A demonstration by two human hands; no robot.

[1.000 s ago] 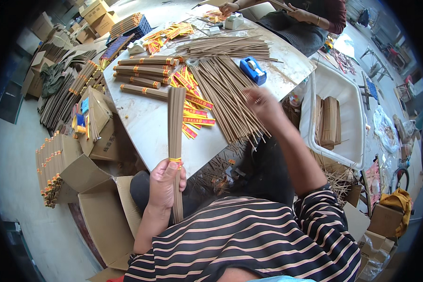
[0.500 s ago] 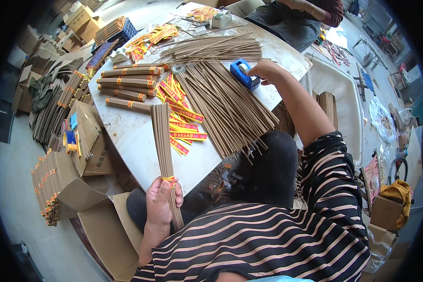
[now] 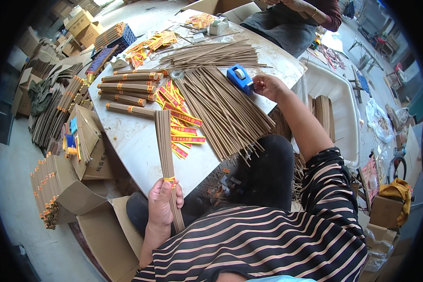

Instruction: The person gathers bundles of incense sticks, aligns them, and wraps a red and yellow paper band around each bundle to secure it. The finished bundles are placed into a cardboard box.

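Observation:
My left hand [image 3: 160,202] is closed round a bundle of thin brown incense sticks [image 3: 164,150], held upright over the table's near edge. A yellow and red paper band [image 3: 169,180] circles the bundle just above my thumb. On the table's right side stands a blue tape dispenser [image 3: 238,79] with a pale roll in it. My right hand [image 3: 270,88] pinches at the dispenser's near right end, apparently on the tape end; the tape itself barely shows. Between my hands lie loose incense sticks [image 3: 225,113] and a heap of yellow and red paper bands [image 3: 185,131].
Banded bundles [image 3: 127,87] are stacked on the table's left part. More loose sticks [image 3: 211,55] lie at the back. An open cardboard box [image 3: 103,230] stands by my left side, a white tub [image 3: 345,117] at the right. Another person [image 3: 291,23] sits across the table.
My right hand has shifted from over the dispenser to just off its near right end. My left hand keeps its hold on the bundle. The other person's hands have moved further into view.

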